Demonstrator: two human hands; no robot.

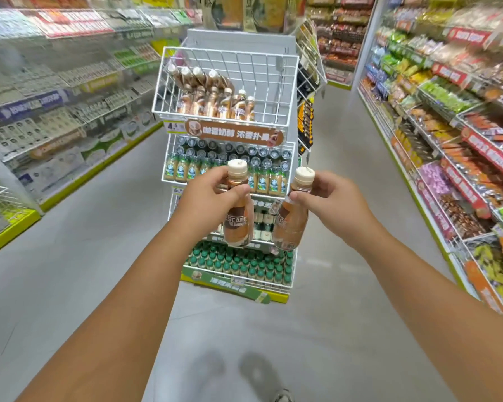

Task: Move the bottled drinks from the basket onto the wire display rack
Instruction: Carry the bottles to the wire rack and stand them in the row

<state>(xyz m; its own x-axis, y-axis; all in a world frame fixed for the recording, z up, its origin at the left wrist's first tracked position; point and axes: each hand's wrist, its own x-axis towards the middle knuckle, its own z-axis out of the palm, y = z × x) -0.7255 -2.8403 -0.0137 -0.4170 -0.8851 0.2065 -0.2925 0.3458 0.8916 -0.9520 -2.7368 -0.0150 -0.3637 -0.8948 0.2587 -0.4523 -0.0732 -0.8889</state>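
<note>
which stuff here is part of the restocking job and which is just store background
Part of the job:
left hand gripping a coffee bottle
right hand gripping a second bottle
wire rack, top basket part filled with matching bottles

Background:
green-capped bottles on the bottom tier
snack shelves

The top wire bin of the display rack stands open above; coffee bottles crowd its left and middle, leaving bare mesh at the right. Lower tiers sit packed with bottles. Bare floor lies on both sides, between side shelves.
</note>
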